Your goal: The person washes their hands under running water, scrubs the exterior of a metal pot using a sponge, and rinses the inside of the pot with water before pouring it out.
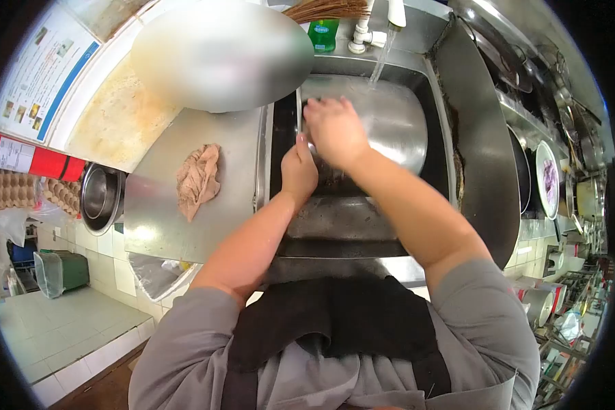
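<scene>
A wide stainless steel tray or pan [400, 126] lies tilted in the sink [342, 212], its shiny surface wet under running water. At its left rim, my left hand [299, 171] is closed on the edge, thumb pointing up. My right hand [336, 133] lies over the tray's left part with fingers stretched towards the rim, slightly blurred; its palm side is hidden, and I see nothing held in it. From the white tap [395, 12] a stream of water [384, 58] falls onto the tray's far edge.
A crumpled brown cloth [199, 179] lies on the steel counter [164, 205] to the left. Behind the sink stand a green bottle [323, 35] and a bristle brush [328, 9]. Metal bowls [101, 198] sit far left. A steel partition [484, 157] rises right, with pans beyond.
</scene>
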The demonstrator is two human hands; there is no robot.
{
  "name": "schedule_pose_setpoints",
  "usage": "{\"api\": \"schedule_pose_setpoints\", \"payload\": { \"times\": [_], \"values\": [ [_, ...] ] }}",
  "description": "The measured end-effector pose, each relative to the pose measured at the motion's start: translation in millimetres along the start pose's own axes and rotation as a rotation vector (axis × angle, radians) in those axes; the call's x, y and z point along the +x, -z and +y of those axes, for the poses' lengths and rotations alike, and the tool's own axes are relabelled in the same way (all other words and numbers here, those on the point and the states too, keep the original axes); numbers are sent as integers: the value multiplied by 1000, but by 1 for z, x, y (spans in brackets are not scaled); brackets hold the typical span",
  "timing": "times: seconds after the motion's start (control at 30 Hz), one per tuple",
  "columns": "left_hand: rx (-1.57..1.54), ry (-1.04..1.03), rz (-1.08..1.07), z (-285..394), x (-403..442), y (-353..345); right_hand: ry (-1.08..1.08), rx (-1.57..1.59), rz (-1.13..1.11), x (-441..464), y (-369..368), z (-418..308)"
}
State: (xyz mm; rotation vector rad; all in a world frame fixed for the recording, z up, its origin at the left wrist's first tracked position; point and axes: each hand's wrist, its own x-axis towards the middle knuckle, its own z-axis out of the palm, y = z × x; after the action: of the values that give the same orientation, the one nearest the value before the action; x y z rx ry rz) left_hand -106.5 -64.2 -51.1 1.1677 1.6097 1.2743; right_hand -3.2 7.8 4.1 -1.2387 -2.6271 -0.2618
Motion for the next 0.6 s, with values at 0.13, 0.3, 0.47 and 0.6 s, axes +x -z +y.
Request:
{"api": "schedule_pose_setpoints", "payload": {
  "times": [0.13, 0.3, 0.47, 0.6],
  "values": [
    [-368, 422, 63, 31, 32, -3, 83, -121, -98, -67, 17, -33],
    [-938, 479, -274, 0, 60, 2, 65, -53, -152, -73, 19, -42],
    [-1020, 454, -334, 17, 55, 10, -2, -102, -226, -55, 20, -42],
    [-1040, 494, -280, 19, 54, 6, 13, -75, -237, -83, 12, -54]
  ]
}}
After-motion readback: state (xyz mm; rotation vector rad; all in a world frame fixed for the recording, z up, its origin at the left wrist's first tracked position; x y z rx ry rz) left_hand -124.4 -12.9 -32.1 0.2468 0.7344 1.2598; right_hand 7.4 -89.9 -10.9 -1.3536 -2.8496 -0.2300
